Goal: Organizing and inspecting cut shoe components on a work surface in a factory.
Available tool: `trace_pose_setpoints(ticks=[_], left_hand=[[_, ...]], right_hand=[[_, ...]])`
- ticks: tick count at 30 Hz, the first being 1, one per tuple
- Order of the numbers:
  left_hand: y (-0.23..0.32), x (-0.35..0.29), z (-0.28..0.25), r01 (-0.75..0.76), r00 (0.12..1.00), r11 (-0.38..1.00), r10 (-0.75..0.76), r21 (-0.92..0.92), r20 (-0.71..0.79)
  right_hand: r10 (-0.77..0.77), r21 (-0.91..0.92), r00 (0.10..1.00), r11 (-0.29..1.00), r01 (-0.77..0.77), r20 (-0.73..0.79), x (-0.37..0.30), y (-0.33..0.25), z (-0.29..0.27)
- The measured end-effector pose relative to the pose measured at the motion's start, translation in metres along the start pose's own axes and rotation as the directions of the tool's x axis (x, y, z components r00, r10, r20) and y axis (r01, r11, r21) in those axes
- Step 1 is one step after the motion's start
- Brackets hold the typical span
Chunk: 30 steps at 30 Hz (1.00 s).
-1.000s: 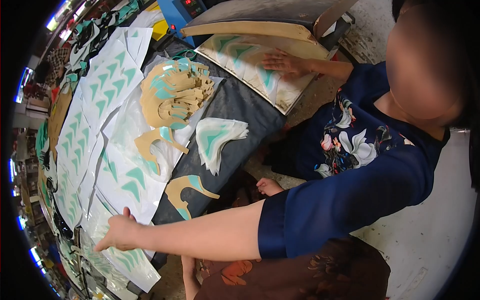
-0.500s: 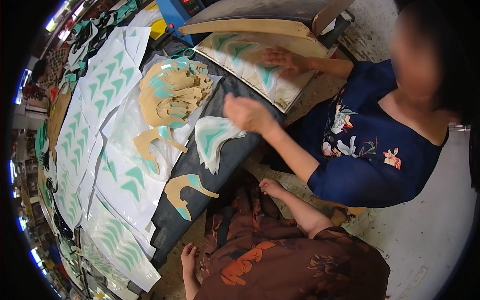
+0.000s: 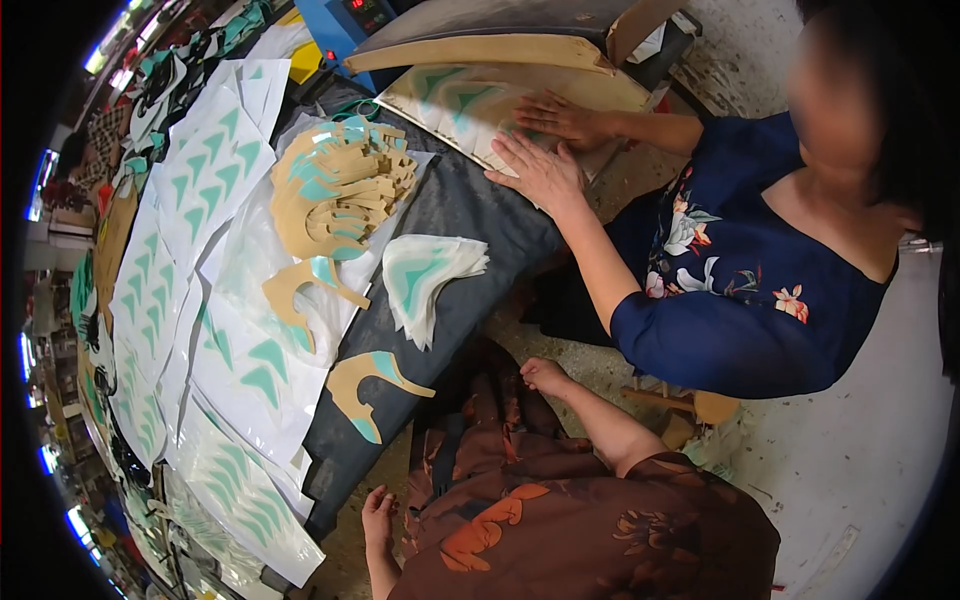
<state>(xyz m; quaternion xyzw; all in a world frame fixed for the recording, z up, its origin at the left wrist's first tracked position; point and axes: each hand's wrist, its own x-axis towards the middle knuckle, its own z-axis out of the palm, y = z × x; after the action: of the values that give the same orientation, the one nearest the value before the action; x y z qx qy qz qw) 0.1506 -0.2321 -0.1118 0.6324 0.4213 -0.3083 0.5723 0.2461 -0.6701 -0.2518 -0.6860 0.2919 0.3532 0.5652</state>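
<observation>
My left hand (image 3: 378,515) is low beside the table's near edge, empty, with its fingers loosely curled and slightly apart. My right hand (image 3: 543,376) rests above my lap with its fingers curled in, and nothing shows in it. Nearest to my hands on the dark table is a tan curved cutout piece (image 3: 368,392) with teal ends. Beyond it lies a stack of whitish translucent sheets (image 3: 428,280) with teal chevrons. A similar tan piece (image 3: 290,292) lies left of that stack, below a large pile of tan pieces (image 3: 335,190).
A co-worker's two hands (image 3: 550,170) press on a pale board (image 3: 400,95) with teal shapes, below a raised padded lid (image 3: 480,45). White sheets with teal chevrons (image 3: 215,165) cover the left side. A blue machine (image 3: 340,35) stands at the back.
The co-worker's nearer hand has moved away from the table and down onto the board, beside the other hand. My own hands have stayed where they were.
</observation>
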Motion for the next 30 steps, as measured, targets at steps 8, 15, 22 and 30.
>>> trace_pose_setpoints(ticks=[8,15,22,30], left_hand=[[0.002,0.003,-0.001,-0.002,1.000,1.000,0.002,0.001,0.012],[0.003,0.007,-0.001,-0.023,1.000,1.000,0.023,0.013,0.010],[0.007,0.011,0.002,-0.022,1.000,1.000,0.022,0.017,0.006],[0.013,0.007,0.006,-0.026,1.000,0.999,0.026,0.027,-0.002]], right_hand=[[0.029,0.011,1.000,1.000,-0.029,-0.003,0.006,0.007,-0.003],[0.040,0.034,0.999,0.999,-0.039,-0.005,0.012,0.014,-0.007],[0.046,0.018,0.999,0.999,-0.046,-0.027,0.015,0.019,-0.011],[0.047,0.035,0.998,0.998,-0.046,-0.037,0.017,0.020,-0.009]])
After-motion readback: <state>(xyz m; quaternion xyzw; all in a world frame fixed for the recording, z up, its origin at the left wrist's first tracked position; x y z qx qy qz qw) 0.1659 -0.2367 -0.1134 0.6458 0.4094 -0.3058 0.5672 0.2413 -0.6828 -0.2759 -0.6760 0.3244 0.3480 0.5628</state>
